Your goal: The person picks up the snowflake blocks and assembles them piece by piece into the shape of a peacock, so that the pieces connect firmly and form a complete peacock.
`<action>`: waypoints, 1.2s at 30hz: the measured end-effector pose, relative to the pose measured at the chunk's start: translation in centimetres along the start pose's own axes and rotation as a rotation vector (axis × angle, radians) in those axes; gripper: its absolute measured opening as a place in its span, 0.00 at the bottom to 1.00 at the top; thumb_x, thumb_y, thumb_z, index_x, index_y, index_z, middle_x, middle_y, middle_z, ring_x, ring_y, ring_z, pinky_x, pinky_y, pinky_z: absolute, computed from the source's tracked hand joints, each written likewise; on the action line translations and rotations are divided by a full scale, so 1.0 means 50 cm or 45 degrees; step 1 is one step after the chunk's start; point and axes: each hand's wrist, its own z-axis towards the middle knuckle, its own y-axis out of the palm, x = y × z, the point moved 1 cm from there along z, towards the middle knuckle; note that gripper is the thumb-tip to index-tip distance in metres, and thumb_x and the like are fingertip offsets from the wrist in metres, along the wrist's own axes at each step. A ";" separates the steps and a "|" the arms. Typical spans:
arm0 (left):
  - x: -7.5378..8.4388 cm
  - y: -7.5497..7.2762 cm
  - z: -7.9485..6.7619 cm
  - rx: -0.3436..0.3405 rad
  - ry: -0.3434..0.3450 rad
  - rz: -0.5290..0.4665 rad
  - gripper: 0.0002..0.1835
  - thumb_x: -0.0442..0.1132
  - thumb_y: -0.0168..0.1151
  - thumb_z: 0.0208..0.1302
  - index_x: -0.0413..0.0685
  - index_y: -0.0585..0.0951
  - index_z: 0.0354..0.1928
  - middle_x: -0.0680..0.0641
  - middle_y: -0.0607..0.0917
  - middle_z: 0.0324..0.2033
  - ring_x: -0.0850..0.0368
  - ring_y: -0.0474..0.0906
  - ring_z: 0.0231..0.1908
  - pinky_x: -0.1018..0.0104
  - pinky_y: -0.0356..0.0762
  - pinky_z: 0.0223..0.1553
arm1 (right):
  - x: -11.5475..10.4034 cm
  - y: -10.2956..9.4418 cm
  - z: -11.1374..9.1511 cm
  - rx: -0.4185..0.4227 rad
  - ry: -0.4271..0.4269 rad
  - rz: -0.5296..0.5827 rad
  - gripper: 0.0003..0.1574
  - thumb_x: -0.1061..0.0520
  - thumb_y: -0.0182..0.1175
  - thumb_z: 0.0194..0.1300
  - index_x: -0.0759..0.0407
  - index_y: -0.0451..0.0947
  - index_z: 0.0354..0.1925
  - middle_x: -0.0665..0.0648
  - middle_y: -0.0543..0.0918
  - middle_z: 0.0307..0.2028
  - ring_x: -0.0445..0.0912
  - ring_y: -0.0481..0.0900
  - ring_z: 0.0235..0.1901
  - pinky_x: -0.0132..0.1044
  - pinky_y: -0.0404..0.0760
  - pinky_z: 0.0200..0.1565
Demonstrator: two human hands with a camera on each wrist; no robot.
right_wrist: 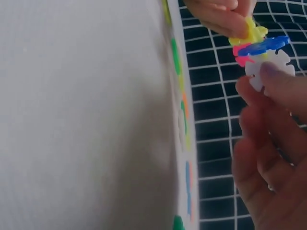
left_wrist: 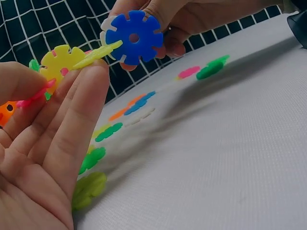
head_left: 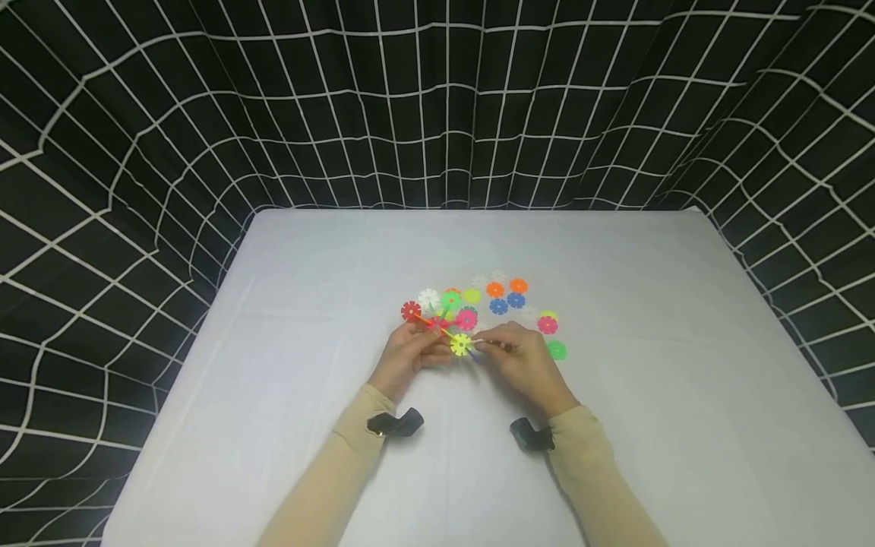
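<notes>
My left hand (head_left: 407,355) grips a cluster of slotted plastic snap discs joined at their notches. A pink disc (left_wrist: 36,94) is pinched between its thumb and fingers, with a yellow disc (left_wrist: 60,60) beyond. Another yellow disc (head_left: 461,345) sticks out toward my right hand (head_left: 528,363). A blue disc (left_wrist: 146,29) meets that yellow disc edge-on in the left wrist view. In the right wrist view, thumb and forefinger of my right hand pinch a white disc (right_wrist: 255,75) right against the blue one. I cannot tell whether the white disc's notch is seated.
Loose discs lie on the white table (head_left: 328,258) behind the hands, among them orange (head_left: 518,286), blue (head_left: 498,306) and several pale ones. A pink disc (head_left: 548,325) and a green disc (head_left: 557,350) lie beside the right hand. Black grid-patterned cloth (head_left: 424,106) surrounds the table.
</notes>
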 end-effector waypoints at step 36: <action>0.003 -0.006 -0.001 0.013 0.009 -0.060 0.02 0.35 0.52 0.75 0.48 0.71 0.45 0.50 0.85 0.36 0.59 0.86 0.37 0.64 0.87 0.38 | 0.084 -0.104 -0.008 -0.315 0.379 -0.543 0.22 0.56 0.64 0.66 0.59 0.80 0.57 0.66 0.77 0.58 0.63 0.68 0.58 0.63 0.68 0.64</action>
